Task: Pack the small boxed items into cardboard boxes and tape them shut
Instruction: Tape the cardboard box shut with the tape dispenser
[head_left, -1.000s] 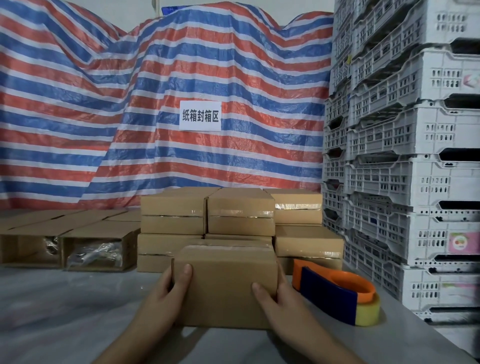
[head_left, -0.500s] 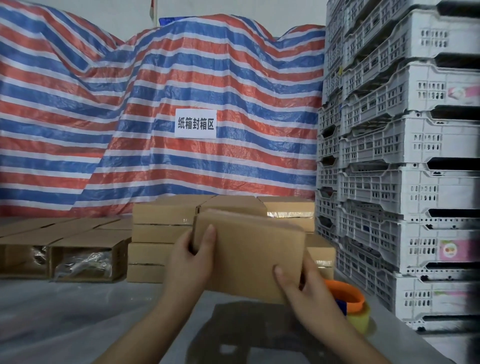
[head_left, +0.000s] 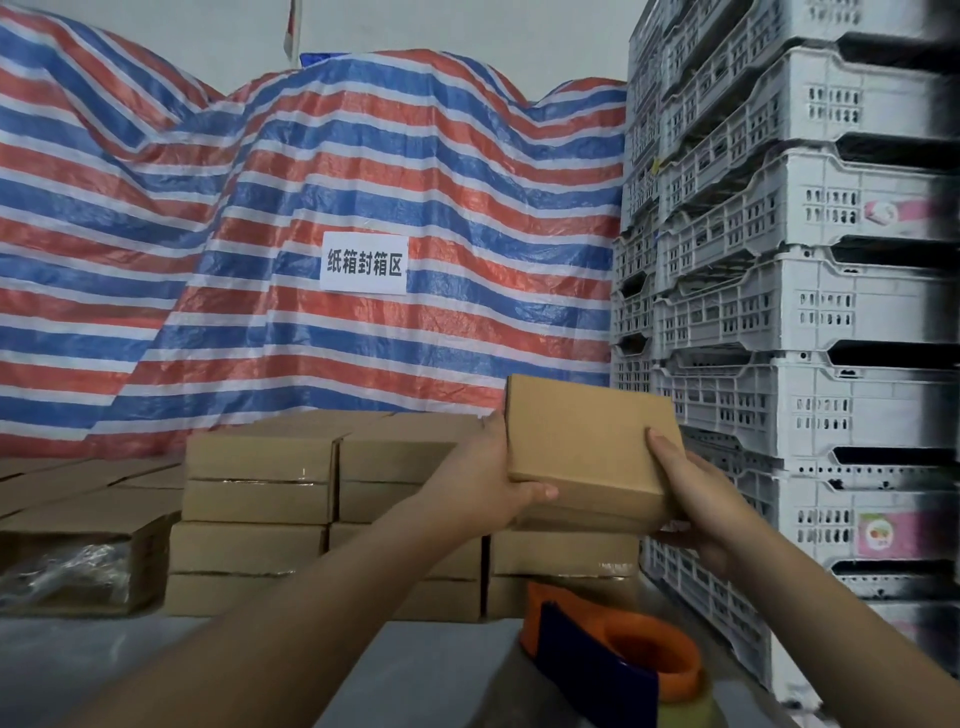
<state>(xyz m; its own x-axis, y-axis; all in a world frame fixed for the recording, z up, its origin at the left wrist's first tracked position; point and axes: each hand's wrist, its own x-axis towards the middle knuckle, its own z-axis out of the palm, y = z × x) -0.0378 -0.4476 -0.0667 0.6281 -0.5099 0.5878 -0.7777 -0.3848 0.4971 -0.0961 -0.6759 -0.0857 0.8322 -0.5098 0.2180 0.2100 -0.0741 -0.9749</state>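
A closed brown cardboard box (head_left: 587, 447) hangs in the air above the right end of a stack of sealed cardboard boxes (head_left: 260, 499). My left hand (head_left: 488, 478) grips its left end, thumb under the lower edge. My right hand (head_left: 691, 488) grips its right end, thumb on the near face and fingers hidden beneath. An orange and blue tape dispenser (head_left: 613, 660) with a roll of tape lies on the grey table (head_left: 156, 670) just below the held box.
Open cardboard boxes (head_left: 88, 561) holding plastic-wrapped items sit at the left. White plastic crates (head_left: 810, 322) are stacked high along the right edge. A striped red, white and blue tarp (head_left: 260, 234) with a paper sign covers the back.
Both hands lifted the box off the table and carried it up and to the right, over the stack of sealed boxes.
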